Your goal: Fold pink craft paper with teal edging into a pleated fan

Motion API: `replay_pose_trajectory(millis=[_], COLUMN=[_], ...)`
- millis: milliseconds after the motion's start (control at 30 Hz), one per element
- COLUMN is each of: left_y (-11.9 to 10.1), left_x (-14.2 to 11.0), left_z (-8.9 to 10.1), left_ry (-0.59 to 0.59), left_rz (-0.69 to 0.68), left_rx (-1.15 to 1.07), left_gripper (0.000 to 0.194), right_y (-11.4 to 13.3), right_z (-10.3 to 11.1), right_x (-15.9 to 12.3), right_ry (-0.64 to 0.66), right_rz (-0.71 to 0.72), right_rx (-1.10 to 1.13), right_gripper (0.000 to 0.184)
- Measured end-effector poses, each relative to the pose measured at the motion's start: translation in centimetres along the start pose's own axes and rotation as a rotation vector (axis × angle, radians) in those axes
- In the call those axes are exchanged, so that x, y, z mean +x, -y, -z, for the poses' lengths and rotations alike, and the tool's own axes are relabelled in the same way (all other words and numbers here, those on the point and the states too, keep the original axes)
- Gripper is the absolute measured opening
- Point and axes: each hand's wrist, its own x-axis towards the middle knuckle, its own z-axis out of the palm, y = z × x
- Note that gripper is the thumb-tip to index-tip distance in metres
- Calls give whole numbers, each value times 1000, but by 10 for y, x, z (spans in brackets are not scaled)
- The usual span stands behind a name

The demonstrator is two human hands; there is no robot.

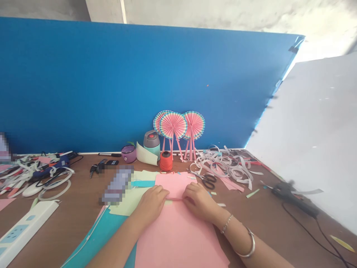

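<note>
A flat teal card beside the sheet, left hand spread and pressing down on a large pink paper sheet folded over on the brown wooden table, right hand pressing the same fold, no pinch, black-handled scissors just beyond

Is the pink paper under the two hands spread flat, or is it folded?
Folded, it seems: the left hand and right hand press a raised crease across the pink paper.
</note>
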Motion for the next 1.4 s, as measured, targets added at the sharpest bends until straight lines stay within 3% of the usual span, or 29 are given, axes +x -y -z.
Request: replay_pose_trajectory(millis=[300,500,700,867,1200,1400], left_y=[4,9,13,14,17,20], left_x=[-2,-3,0,2,7,7], left_z=[9,8,3,0,-7,-10], left_ry=[18,13,-32,-60,-99,-103], left_rz=[-3,75,137,135,179,177], left_rx=[-65,-198,-317,-316,-318,-314], left_gripper=[25,30,30,31,25,26], right_y=[-5,-10,-16,-19,-15,-26], right_z=[0,-1,-5,-7,-3,-12], right_x=[-3,-2,-1,1,7,8], right_ry=[-4,-43,-73,-71,3,9], right_rz=[10,-159,-188,-196,-358,-415], right_rx=[21,245,330,333,415,496], right_gripper=[21,17,14,15,13,9])
